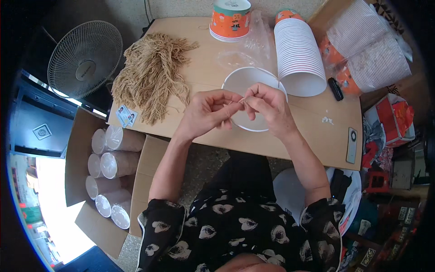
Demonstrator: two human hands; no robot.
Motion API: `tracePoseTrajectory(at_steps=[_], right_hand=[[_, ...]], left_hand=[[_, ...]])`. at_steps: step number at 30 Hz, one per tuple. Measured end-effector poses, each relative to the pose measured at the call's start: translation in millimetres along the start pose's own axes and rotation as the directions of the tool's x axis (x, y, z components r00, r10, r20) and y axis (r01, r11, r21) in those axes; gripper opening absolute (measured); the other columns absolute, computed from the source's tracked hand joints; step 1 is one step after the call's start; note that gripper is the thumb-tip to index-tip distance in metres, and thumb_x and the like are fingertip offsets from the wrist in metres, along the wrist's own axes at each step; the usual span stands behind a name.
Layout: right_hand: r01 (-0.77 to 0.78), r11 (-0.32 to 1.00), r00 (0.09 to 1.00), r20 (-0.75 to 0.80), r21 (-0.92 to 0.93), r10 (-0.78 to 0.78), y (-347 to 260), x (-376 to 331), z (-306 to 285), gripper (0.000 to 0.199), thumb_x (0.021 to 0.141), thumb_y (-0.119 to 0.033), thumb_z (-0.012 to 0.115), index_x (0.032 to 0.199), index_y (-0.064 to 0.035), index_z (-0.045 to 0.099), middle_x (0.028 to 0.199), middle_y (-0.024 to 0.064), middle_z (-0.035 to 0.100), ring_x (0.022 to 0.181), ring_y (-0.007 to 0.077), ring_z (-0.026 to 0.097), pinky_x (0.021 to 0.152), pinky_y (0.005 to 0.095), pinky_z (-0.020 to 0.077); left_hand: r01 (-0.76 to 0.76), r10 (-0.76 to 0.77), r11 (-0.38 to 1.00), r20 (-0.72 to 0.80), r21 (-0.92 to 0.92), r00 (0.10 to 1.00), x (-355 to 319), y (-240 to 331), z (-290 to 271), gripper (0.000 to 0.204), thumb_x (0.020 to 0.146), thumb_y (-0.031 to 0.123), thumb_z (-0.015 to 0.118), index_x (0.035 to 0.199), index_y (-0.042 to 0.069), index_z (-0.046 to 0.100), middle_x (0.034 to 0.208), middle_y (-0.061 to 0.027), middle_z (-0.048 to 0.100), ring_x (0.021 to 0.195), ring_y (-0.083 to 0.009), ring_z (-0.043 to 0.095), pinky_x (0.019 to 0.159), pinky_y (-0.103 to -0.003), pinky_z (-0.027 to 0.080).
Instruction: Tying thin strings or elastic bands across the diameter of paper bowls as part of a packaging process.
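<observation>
My left hand [209, 113] and my right hand [269, 109] meet fingertip to fingertip above a white paper bucket [235, 78] at the table's middle. Both are closed in a pinch on a thin, pale strand of cord [242, 100], mostly hidden by the fingers. The bucket stands with its mouth up, and my hands cover part of its opening. Left of it lies a large loose heap of tan cords [152, 75]. To the right, a long nested stack of paper buckets [300, 52] rests on its side, its open end toward me.
An orange printed bucket [230, 22] and clear plastic wrap [258, 41] are at the back. Wrapped bucket stacks [376, 59], a black marker [335, 89] and a grey remote [351, 145] lie right. A fan [85, 59] and a carton of wrapped stacks [74, 158] stand left.
</observation>
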State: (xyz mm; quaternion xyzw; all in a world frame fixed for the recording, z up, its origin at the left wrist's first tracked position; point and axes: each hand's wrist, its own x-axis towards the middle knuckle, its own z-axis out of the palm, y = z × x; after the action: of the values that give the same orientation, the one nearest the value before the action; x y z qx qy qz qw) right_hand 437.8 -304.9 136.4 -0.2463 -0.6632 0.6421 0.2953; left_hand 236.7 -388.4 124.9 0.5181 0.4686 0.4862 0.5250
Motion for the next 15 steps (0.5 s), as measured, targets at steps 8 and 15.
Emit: tracePoseTrajectory(at_steps=[8, 15], right_hand=[[0.33, 0.727, 0.894, -0.05, -0.602, -0.446, -15.8, -4.9, -2.1, 0.02, 0.094, -0.007, 0.064, 0.113, -0.0009, 0.068, 0.096, 0.0084, 0.069, 0.08, 0.0169, 0.064, 0.069, 0.0305, 0.0514], [0.434, 0.336, 0.831, 0.227, -0.836, -0.507, -15.1, -8.9, 4.9, 0.022, 0.081, -0.006, 0.076, 0.102, -0.0013, 0.07, 0.088, 0.0097, 0.068, 0.082, 0.0274, 0.065, 0.075, 0.0383, 0.0505]], left_hand=[[0.019, -0.025, 0.992, -0.043, -0.124, 0.999, 4.8, -6.7, 4.0, 0.018, 0.098, 0.015, 0.069, 0.102, -0.003, 0.07, 0.084, -0.0053, 0.072, 0.067, -0.0073, 0.067, 0.059, -0.02, 0.053], [-0.002, 0.001, 0.991, -0.01, -0.134, 1.0, 1.4, -7.3, 2.3, 0.017, 0.098, 0.013, 0.068, 0.101, -0.003, 0.07, 0.084, -0.0055, 0.071, 0.07, -0.0088, 0.068, 0.063, -0.022, 0.056]])
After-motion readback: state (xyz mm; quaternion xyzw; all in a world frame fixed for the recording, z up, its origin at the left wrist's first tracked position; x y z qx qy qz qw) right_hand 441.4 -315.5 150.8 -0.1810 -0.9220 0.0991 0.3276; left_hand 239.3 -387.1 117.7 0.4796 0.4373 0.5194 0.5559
